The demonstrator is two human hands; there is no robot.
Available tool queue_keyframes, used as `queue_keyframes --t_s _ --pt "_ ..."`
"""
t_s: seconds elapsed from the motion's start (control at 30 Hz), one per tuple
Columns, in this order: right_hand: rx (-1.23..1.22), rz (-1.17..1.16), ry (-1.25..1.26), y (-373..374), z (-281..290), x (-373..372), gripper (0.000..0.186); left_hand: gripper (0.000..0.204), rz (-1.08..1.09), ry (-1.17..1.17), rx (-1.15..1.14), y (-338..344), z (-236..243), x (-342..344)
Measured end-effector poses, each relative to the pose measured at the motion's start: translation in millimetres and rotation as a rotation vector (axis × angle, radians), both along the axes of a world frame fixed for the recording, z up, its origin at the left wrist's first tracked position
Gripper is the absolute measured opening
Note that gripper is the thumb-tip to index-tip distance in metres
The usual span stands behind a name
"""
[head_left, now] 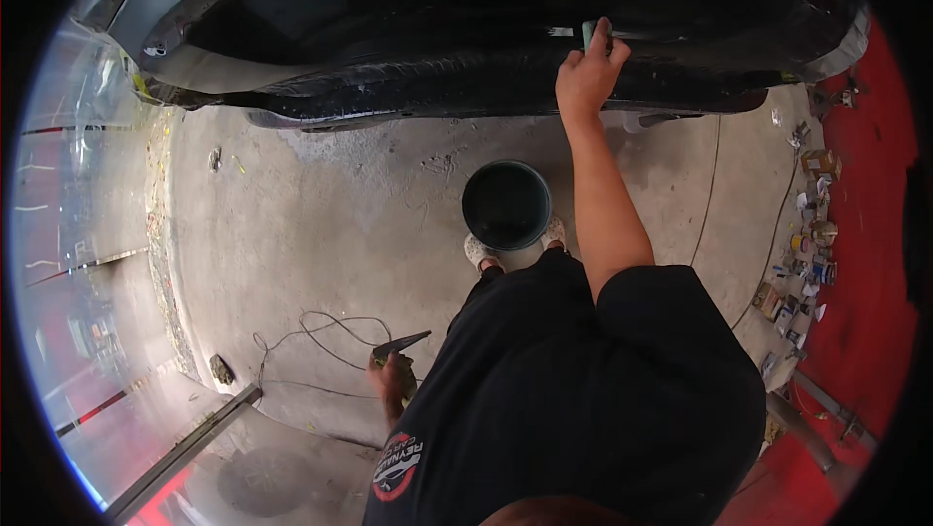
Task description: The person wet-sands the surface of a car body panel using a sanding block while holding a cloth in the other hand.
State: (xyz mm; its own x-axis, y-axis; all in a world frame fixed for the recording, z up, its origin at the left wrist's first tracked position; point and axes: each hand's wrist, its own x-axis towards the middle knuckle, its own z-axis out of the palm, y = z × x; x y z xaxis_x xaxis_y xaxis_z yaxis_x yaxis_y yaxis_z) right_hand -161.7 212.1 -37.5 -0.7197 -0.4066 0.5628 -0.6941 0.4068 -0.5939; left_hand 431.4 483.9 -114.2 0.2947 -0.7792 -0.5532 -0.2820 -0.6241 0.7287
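My right hand (583, 84) reaches up to a glossy black car body panel (418, 11). Its fingers are closed on a small grey-green block (588, 33), which rests against the panel. Left of the block, a pale reflection shows on the black surface. Low beside my body, my left hand (389, 375) is closed around a dark, flat, tapered tool (401, 343) whose kind I cannot make out. Something greenish and crumpled shows by that hand. A round dark bucket (506, 244) of dark liquid stands on the floor at my feet.
Thin cords (321, 324) loop over the concrete floor (292, 235) at left. Several cans and boxes (797, 278) line the red wall at right. Plastic sheeting (83, 196) hangs at far left, and a metal bar (185, 453) lies lower left.
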Motion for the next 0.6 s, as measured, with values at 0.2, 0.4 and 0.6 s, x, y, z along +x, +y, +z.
queue_keyframes --t_s 0.2,0.4,0.6 --pt "-0.041 0.187 -0.16 -75.1 5.8 138.0 0.077 0.018 0.053 -0.007 0.115 35.6 36.3 -13.3" --pt "-0.023 0.43 -0.277 -160.9 6.3 270.6 0.075 0.024 0.147 -0.135 0.088 176.3 -74.4 87.8" --pt "0.163 0.906 -0.173 -181.6 12.4 319.3 0.058 0.026 0.163 -0.186 0.288 241.3 -91.0 72.7"
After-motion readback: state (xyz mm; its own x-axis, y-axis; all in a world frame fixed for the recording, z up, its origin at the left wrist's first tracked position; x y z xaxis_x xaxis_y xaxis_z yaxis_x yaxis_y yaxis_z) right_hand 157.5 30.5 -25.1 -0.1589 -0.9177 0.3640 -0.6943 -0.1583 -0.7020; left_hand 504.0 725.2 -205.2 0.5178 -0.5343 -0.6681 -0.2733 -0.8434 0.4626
